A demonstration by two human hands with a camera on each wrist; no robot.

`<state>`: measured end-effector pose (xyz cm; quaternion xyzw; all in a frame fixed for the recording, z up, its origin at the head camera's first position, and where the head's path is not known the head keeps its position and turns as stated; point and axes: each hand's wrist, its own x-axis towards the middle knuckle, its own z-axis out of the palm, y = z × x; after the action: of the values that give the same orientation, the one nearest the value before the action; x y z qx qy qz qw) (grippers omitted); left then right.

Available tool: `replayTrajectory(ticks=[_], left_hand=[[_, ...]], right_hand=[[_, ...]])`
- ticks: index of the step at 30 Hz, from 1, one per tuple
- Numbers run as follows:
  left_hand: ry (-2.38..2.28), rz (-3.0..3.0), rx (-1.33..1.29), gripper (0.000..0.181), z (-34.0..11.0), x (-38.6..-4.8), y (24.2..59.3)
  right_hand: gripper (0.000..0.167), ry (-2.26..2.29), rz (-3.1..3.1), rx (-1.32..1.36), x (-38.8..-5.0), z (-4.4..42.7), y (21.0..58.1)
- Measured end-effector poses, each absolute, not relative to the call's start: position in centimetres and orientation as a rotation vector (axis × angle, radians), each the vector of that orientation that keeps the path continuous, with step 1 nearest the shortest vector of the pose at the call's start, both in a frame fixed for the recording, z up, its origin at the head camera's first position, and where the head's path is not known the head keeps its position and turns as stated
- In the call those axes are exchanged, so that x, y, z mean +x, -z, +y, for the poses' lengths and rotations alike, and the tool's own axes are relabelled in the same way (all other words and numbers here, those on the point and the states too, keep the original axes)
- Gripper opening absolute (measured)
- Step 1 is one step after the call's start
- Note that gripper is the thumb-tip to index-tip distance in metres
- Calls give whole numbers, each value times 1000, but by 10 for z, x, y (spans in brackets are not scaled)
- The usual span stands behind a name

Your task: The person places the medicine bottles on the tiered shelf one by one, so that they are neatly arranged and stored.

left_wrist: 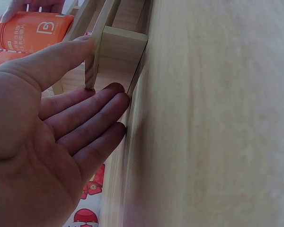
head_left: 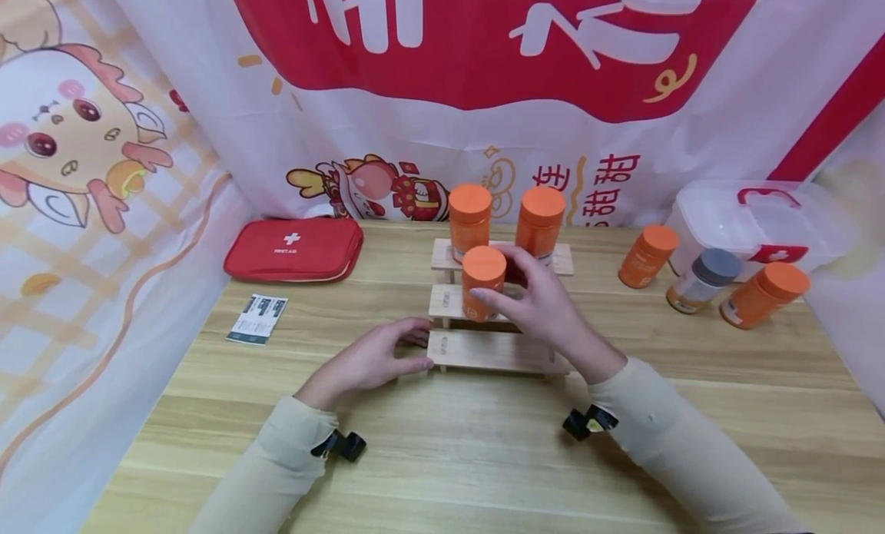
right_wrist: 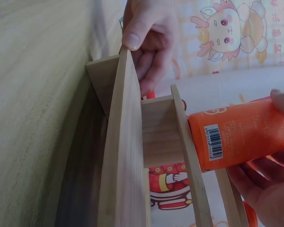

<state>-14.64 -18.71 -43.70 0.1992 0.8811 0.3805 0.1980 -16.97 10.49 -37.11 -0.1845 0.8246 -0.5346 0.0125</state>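
1. The worktop [head_left: 442, 457] was of pale wood and carried the wooden rack [head_left: 494, 351], which had three steps rising toward the back.
2. To the right of the rack stood a clear box [head_left: 760, 227] with a red handle.
3. To the left of the rack lay a red first-aid pouch [head_left: 297, 261].
4. The left hand [head_left: 376, 357] held the rack's left end at the lowest step, the thumb on one edge and the fingers at the other side.
5. The right hand [head_left: 535, 300] was clamped on an orange bottle [head_left: 482, 276], upright at the rack's middle step, its base touching there.
6. Two more orange bottles [head_left: 470, 223] stood on the rack's top step.
7. To the right of the rack stood two further orange containers [head_left: 764, 294] and a grey-capped bottle [head_left: 704, 280].
8. A printed card [head_left: 257, 319] lay to the left of the rack.
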Motion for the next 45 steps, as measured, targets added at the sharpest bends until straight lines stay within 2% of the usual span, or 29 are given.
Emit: replayTrajectory(ticks=[5,15,24,45], left_hand=[[-1061,2468,558,62,-187,-146,436],[-1057,2472,551,62,-186,-146,436],[-1057,2462,523,64,-188,-146,437],[-1054,2457,526,63,-188,-146,435]], right_hand=[[68,1671,2563,-539,-167,109,371],[61,1677,2577,-569,-165,111,370],[60,1713,2593,-648,-171,105,374],[58,1769,2592,-604,-172,93,374]])
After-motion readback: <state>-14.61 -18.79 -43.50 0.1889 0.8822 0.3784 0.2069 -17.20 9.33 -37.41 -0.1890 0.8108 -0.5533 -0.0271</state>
